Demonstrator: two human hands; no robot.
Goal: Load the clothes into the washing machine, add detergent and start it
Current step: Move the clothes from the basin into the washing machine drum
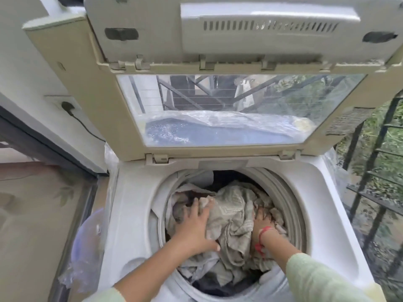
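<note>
A: How should the clothes (235,210) be packed down?

B: Evenly, I'd say. The left hand (196,225) lies flat with its fingers spread, pressing the beige cloth. The right hand (260,223) is pushed into the pile at the far side. Its fingers are buried, so I cannot tell whether it grips anything. Press all round and leave the pile loose, not wedged.

A: And what is in the drum (290,203)?

B: A heap of beige, white and dark clothes that nearly fills it, inside the washing machine (135,192) under the raised lid (218,114). I see no detergent.
</note>
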